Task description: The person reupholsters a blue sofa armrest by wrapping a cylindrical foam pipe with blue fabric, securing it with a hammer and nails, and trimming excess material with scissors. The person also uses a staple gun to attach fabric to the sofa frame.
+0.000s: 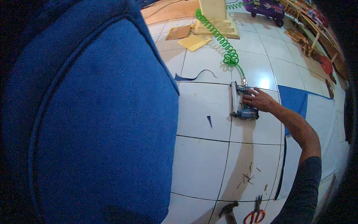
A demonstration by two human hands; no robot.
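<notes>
My right hand (259, 100) reaches out over an air staple gun (247, 113) lying on the white tiled floor. Its fingers are laid across the tool's dark handle, one of them slightly raised. A green coiled air hose (216, 33) joins the staple gun at its far end. To the left stands a large piece of blue fabric upholstery (108, 112) with a piped seam. My left hand is outside the picture.
Near the lower edge lie a hammer (228, 211), orange-handled scissors (255, 215) and several thin metal bits (247, 178). Dark fabric scraps (209, 121) lie mid-floor. Blue and white cloth (313, 130) spreads at right. Foam pieces (194, 42) and a purple compressor (265, 10) are farther back.
</notes>
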